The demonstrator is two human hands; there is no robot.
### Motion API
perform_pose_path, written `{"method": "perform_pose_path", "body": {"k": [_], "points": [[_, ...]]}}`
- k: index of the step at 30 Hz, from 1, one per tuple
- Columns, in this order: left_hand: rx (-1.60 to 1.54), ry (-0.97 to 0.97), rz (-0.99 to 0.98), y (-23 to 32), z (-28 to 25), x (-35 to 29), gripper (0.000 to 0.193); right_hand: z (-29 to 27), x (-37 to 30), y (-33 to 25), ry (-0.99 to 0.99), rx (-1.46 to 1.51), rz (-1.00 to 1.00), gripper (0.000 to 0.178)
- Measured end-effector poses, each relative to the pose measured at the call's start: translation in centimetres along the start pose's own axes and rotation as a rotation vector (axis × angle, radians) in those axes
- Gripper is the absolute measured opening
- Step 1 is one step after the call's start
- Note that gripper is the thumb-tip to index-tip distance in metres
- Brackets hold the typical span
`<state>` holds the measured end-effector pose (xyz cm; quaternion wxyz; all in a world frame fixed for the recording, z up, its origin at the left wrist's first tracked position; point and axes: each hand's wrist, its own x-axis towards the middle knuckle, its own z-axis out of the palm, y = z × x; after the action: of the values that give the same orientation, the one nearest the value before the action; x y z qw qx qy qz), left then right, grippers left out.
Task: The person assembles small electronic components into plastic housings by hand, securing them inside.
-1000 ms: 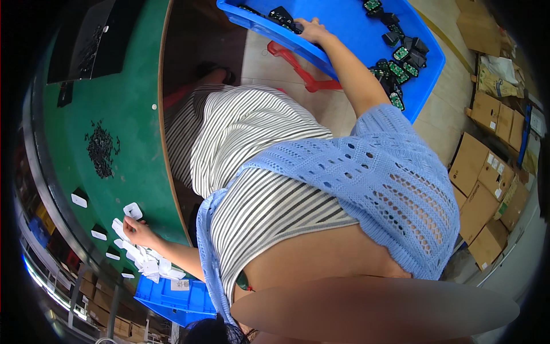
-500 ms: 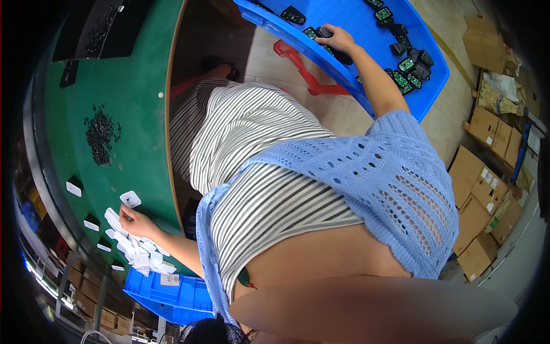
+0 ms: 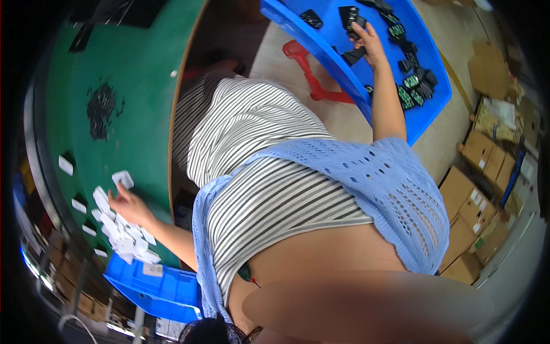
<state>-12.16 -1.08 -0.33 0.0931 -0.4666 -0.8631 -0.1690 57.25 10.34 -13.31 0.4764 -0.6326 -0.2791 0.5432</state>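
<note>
Over the blue bin (image 3: 321, 51) at the upper right, my right hand (image 3: 371, 47) is closed on a small black plastic housing (image 3: 356, 26), held between thumb and fingers. Another black piece (image 3: 353, 55) sits by the palm; whether I hold it too is unclear. On the green table (image 3: 140, 137), my left hand (image 3: 130, 207) has its fingers apart. One fingertip reaches the edge of a flat white cover (image 3: 122, 179). Beside that hand lies a heap of similar white pieces (image 3: 123, 235).
Black housings with green circuit boards (image 3: 411, 81) line the bin's right side. A pile of small black parts (image 3: 102, 112) lies on the table. Several white-faced blocks (image 3: 66, 165) stand along its far left. A second blue bin (image 3: 154, 289), a red stool (image 3: 309, 71) and cardboard boxes (image 3: 458, 195) are around me.
My right hand has moved up and right inside the bin, lifting a black housing. My left hand's fingers have loosened from a pinch and spread by the white cover. The whole view has shifted slightly.
</note>
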Motion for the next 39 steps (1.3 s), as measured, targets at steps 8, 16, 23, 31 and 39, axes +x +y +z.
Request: {"method": "perform_pose_path", "body": {"k": [8,16,23,31,39], "points": [[0.107,0.042,0.077,5.5,1.0,-0.5,0.073,17.1,-3.9,-12.6,-0.611,0.081,-0.387,0.036],[-0.053,0.097,0.171,7.2,-0.3,-2.2,0.06,38.7,-10.0,-18.5,-0.843,-0.379,-0.706,0.044],[-0.213,0.12,0.202,7.7,-0.8,-4.0,0.059,46.1,-2.6,-18.5,-0.911,-1.091,-0.996,0.041],[-0.284,0.154,0.154,7.6,-1.0,-4.5,0.06,47.8,-6.0,-19.4,-0.626,-1.266,-1.014,0.037],[-0.506,-0.002,0.128,7.8,-1.4,-5.8,0.058,44.5,-14.7,-19.3,-1.004,-0.732,-1.412,0.036]]}}
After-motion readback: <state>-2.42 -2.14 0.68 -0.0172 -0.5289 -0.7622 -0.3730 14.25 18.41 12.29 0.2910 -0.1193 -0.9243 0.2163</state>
